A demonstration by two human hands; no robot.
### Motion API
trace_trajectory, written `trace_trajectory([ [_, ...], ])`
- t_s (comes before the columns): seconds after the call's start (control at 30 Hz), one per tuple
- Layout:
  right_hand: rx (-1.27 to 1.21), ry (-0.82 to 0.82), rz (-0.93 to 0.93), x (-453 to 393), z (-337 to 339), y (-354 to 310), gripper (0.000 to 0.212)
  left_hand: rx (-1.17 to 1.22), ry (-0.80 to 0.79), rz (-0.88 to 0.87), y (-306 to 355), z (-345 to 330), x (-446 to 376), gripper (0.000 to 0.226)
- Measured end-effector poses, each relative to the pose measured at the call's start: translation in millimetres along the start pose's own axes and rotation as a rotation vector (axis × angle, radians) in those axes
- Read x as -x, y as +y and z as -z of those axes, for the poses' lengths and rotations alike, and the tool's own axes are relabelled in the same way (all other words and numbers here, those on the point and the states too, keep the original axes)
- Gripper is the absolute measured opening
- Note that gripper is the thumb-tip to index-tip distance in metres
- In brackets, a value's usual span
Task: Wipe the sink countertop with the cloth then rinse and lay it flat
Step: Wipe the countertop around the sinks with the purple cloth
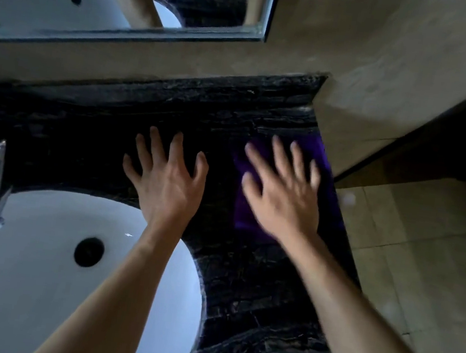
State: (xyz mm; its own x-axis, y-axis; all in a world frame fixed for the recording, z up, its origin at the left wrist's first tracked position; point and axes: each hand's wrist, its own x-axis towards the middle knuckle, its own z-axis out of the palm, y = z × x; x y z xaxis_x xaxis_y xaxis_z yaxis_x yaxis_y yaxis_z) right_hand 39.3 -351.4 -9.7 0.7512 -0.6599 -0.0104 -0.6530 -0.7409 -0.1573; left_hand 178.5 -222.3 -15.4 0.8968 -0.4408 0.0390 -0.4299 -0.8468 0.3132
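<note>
Purple cloth [246, 208] lies flat on veined black stone countertop [253, 299]; both hands, left [167, 179] and right [281, 189], splayed, grasping nothing.

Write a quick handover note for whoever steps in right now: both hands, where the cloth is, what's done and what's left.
Left hand: open, fingers spread, flat on the dark countertop beside the sink.
Right hand: open, blurred, over the purple cloth.
Cloth: spread on the countertop near its right end, by the wall.
Done: cloth appears laid out flat; whether wiping and rinsing happened can't be told.
Left: probably just smoothing it and lifting the hands away.
</note>
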Motion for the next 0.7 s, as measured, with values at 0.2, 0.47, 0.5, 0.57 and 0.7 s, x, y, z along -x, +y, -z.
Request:
trace_trajectory([
  [0.2,0.026,0.044,-0.168,24,3,37,0.055,-0.079,-0.015,-0.018,2,-3,-3,0.074],
  [0.47,0.065,-0.147,-0.175,186,8,19,0.062,-0.102,-0.019,-0.020,2,-4,-3,0.077],
  [0.5,0.059,-0.141,-0.169,165,9,19,0.064,-0.102,-0.021,-0.021,3,-4,-3,0.077],
  [0.57,0.053,-0.084,-0.148,106,7,21,0.062,-0.101,-0.020,-0.012,3,-3,-3,0.077],
  [0.7,0.043,-0.032,-0.128,-33,2,25,0.059,-0.112,-0.019,-0.016,4,-3,-4,0.076],
])
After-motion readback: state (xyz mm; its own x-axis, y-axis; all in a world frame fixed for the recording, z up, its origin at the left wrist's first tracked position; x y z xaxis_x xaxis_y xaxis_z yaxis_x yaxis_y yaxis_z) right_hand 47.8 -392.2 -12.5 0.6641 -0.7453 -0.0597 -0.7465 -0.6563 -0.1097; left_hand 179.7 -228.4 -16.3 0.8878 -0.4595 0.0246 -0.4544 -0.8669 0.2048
